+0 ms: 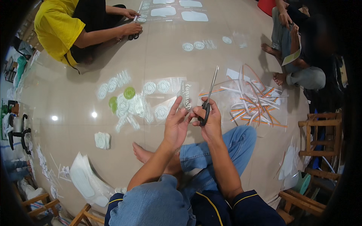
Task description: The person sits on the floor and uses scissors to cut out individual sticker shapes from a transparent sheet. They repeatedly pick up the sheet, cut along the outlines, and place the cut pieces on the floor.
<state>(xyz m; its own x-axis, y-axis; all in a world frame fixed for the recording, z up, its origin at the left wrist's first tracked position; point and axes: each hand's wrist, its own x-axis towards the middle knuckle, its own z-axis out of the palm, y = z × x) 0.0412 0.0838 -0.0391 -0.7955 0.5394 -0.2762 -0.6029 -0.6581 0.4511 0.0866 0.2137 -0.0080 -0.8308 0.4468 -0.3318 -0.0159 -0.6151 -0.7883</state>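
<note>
My left hand (176, 127) pinches the lower edge of a small clear film piece (186, 91) that bears white lettering. In my right hand (211, 124) is a pair of scissors (213, 82), black-handled, its metal blades pointing up and away from me. The right fingertips meet the left ones at the film's lower corner. Beyond the left hand, clear film sheets with round white prints (163, 86) lie on the tiled floor. To their left spreads a loose heap of white-printed film cut-outs (123, 106), with green discs (129, 93) among them.
Right of my hands lies a tangle of rainbow-striped and white offcut strips (254, 99). A small film stack (102, 140) and larger plastic sheets (84, 178) sit at left. A person in a yellow shirt (56, 31) handles a printed sheet (195, 16); another sits at right near a wooden stool (319, 123).
</note>
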